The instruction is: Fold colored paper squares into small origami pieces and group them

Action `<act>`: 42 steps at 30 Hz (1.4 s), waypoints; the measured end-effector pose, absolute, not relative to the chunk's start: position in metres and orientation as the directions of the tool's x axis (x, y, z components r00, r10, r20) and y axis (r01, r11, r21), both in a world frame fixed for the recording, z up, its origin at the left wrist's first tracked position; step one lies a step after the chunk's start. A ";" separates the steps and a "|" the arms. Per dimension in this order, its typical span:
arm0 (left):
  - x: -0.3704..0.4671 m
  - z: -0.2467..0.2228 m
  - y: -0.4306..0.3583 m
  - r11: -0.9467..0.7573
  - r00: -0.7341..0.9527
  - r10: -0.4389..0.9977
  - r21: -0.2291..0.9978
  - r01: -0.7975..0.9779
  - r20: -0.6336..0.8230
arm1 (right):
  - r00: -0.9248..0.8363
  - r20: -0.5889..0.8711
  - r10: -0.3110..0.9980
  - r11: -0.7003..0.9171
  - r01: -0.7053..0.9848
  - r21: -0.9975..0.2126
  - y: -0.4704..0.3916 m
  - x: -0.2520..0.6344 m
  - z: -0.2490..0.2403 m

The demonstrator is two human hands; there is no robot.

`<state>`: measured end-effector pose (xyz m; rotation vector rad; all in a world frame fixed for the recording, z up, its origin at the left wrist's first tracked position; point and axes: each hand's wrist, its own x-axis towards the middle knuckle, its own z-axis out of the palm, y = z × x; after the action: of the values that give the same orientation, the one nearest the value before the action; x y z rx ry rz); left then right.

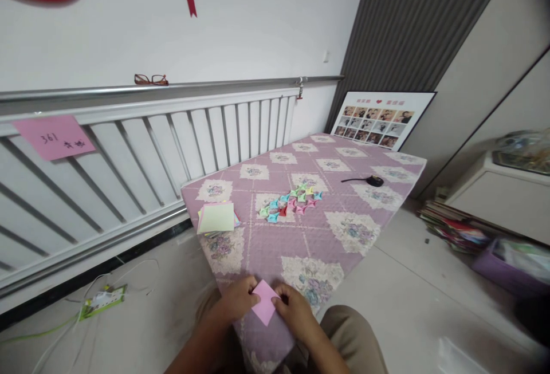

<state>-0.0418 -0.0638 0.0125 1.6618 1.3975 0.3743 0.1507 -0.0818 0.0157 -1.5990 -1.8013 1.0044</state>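
A small pink paper square [265, 303], turned corner-up like a diamond, is held between both hands over the near end of the table. My left hand [241, 298] pinches its left corner between thumb and fingers. On the opposite corner, my right hand [293, 307] has thumb and fingers closed. Farther up the cloth lie several small folded paper pieces [299, 209] in pink, blue, green, yellow and red. A stack of coloured paper sheets [217, 217], pale yellow on top, rests at the table's left edge.
The table has a purple floral cloth [268, 248]. A black object with a strap [374, 181] lies toward its right side. A white radiator [172, 150] stands along the left, with glasses [151, 80] on the pipe above. A power strip [103, 301] is on the floor.
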 end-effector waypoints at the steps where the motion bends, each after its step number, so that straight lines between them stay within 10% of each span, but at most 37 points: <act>1: -0.042 0.010 -0.064 0.060 0.321 0.896 0.800 0.597 -0.307 | -0.175 -0.108 0.979 0.010 0.565 -0.825 -0.081 0.151 0.016; 22: -0.034 0.018 -0.079 0.284 0.242 0.904 0.917 0.279 -0.354 | -0.147 -0.166 0.975 -0.145 0.144 -0.979 -0.087 0.146 0.024; 31: -0.041 0.010 -0.075 0.172 0.216 0.929 0.868 0.466 -0.300 | -0.319 0.191 0.928 0.339 0.514 -0.788 -0.091 0.158 0.025; 42: -0.047 0.033 -0.089 -0.199 0.315 0.943 0.575 0.793 -0.107 | -0.516 0.019 0.856 0.428 0.687 -0.587 -0.097 0.149 0.016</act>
<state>-0.0468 -0.0893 0.0333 2.0482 1.5300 0.3650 0.1493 -0.0968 0.0162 -1.3290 -2.3705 0.7554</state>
